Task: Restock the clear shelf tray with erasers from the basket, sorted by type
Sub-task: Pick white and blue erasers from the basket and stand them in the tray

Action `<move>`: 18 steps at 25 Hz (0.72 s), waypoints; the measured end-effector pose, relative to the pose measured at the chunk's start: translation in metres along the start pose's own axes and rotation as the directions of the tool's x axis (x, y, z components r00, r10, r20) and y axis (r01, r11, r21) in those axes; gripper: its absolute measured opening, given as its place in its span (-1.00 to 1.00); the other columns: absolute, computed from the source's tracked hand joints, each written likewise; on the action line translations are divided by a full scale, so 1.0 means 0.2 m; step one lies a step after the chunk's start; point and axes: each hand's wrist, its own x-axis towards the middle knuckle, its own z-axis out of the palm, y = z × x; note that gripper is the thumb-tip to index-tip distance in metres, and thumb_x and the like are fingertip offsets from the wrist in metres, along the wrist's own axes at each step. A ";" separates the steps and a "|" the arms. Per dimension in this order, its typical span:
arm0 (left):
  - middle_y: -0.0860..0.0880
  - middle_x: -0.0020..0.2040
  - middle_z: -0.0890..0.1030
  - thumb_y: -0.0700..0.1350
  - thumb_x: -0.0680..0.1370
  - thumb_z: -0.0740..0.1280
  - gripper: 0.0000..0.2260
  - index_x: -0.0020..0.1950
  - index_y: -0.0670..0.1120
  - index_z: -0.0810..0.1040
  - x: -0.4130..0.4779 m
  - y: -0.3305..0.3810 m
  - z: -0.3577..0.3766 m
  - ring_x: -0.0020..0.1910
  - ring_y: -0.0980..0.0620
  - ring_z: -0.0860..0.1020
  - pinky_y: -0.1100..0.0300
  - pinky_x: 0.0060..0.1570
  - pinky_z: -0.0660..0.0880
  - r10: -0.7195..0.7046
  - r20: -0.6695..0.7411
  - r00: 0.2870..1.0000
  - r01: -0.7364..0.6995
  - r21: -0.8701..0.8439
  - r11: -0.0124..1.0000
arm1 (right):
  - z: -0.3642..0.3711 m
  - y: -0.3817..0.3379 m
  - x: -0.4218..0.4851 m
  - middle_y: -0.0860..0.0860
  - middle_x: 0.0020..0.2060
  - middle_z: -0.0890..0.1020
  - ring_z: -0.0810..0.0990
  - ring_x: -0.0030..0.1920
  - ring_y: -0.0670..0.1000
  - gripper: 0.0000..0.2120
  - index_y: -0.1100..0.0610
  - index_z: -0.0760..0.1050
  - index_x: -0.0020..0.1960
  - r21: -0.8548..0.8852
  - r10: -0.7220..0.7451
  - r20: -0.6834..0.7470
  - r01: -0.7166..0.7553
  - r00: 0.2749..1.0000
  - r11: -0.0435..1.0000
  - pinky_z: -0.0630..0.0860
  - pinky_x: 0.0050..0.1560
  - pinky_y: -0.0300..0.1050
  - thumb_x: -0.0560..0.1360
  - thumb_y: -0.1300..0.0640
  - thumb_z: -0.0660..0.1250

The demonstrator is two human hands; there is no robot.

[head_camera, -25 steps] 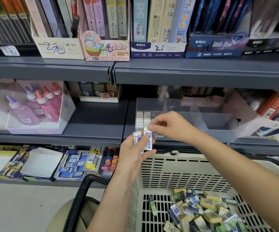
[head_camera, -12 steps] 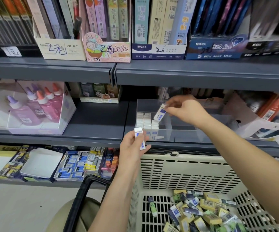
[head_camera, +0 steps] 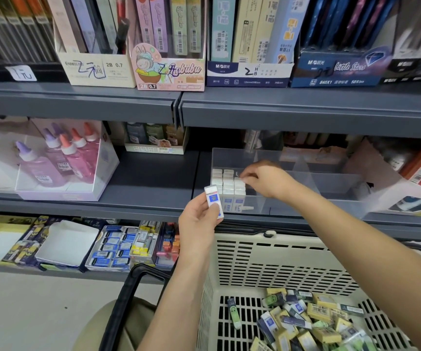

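A person's two bare arms reach up from the bottom of the view toward grey shop shelving. The left hand [head_camera: 197, 220] is raised in front of the middle shelf [head_camera: 143, 181]; its thumb and fingers [head_camera: 214, 211] pinch a white eraser [head_camera: 214, 201] with a blue label, held upright just before the front left corner of the clear tray [head_camera: 292, 207]. The tray sits on that shelf, split by clear walls into several compartments; its left compartment holds neat rows of white erasers [head_camera: 223, 182] standing on end. The right hand [head_camera: 266, 181] reaches into this compartment from the right; its fingers are curled and drawn together, with the tips at the back of the rightmost row; I cannot tell whether they pinch an eraser or only touch the row. Below the shelf is a beige slotted basket [head_camera: 275, 262] with a black handle [head_camera: 128, 297]; a heap of loose erasers [head_camera: 318, 325], yellow, blue, white and green, lies in its right side. Pink and purple glue bottles [head_camera: 60, 160] stand in a box at the left of the same shelf.
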 end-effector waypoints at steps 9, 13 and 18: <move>0.11 -0.04 0.69 -0.30 0.52 0.28 -0.69 0.01 0.13 0.59 -0.01 -0.01 0.01 -0.02 0.19 0.63 0.38 -0.16 0.52 0.013 0.093 0.996 -0.016 0.039 0.999 | -0.05 -0.08 -0.14 -0.15 -0.10 0.64 0.59 -0.08 -0.05 -0.77 0.04 0.61 0.05 0.151 -0.096 -0.177 0.123 0.980 0.981 0.48 -0.03 -0.15 0.54 -0.01 0.24; 0.08 0.03 0.65 -0.28 0.52 0.31 -0.72 0.01 0.12 0.58 0.01 0.02 0.08 -0.02 0.23 0.60 0.31 -0.09 0.55 0.048 0.167 0.985 -0.075 0.162 0.984 | -0.09 -0.11 -0.24 -0.11 -0.29 0.65 0.60 -0.29 -0.18 -0.92 0.02 0.61 -0.08 0.352 -0.182 -0.044 0.186 0.982 0.917 0.56 -0.10 -0.16 0.49 0.08 0.33; 0.21 0.08 0.42 -0.14 0.50 0.35 -0.71 0.15 0.15 0.42 0.07 0.05 0.11 0.11 0.23 0.42 0.30 0.09 0.42 0.355 0.010 0.935 -0.311 0.507 0.804 | -0.21 -0.01 -0.17 -0.10 -0.30 0.64 0.62 -0.27 -0.10 -0.93 -0.01 0.59 -0.07 0.354 0.026 -0.250 0.066 0.968 0.933 0.51 -0.14 -0.20 0.49 0.08 0.34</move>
